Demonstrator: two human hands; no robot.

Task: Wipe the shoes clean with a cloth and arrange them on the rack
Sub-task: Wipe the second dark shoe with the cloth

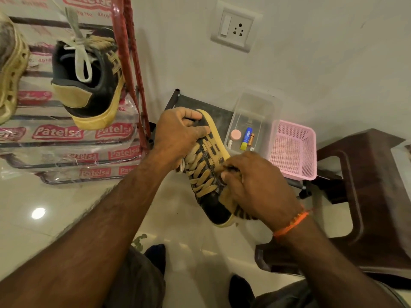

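A black sneaker with tan laces and a tan sole [209, 165] hangs in mid-air over the floor, toe toward me. My left hand [178, 134] grips its heel end, fingers curled into the opening. My right hand [253, 185] presses a striped tan-and-black cloth [231, 201] against the sneaker's right side near the toe, fingers curled over the cloth. The matching black sneaker [89, 81] sits on the rack [133, 63] at upper left, heel toward me. A beige perforated shoe [11, 70] stands on the rack at the far left edge.
A clear plastic box [264, 107] with small items and a pink mesh basket [293, 150] stand on a low black stand by the wall. A dark brown plastic stool [367, 196] is at right. Glossy tiled floor lies below; my knees show at the bottom.
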